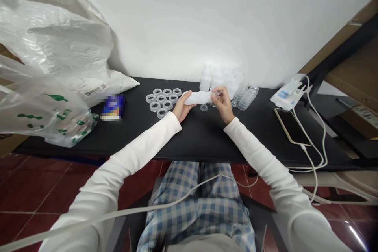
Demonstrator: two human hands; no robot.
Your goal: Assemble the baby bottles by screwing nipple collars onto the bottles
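Observation:
My left hand (182, 108) is wrapped round a frosted white plastic bottle (197, 98), held sideways above the black table. At the bottle's right end, the fingers of my right hand (223, 107) pinch a small clear plastic piece (217, 93), apparently a disc, close against the neck. Whether it is seated there I cannot tell. Loose clear discs (203, 107) lie beneath my hands. Left of them are several translucent screw rings (162, 98), some stacked. More frosted bottles (206, 78) stand behind, against the wall, partly hidden by my right hand. Clear domed covers (248, 98) lean to the right.
Plastic bags (53, 39) fill the left end of the table (141, 134), with a small blue packet (112, 107) beside them. A phone (292, 126) with white cables (324, 138) and a white-blue package (287, 93) lie at the right. A pale cable crosses my lap.

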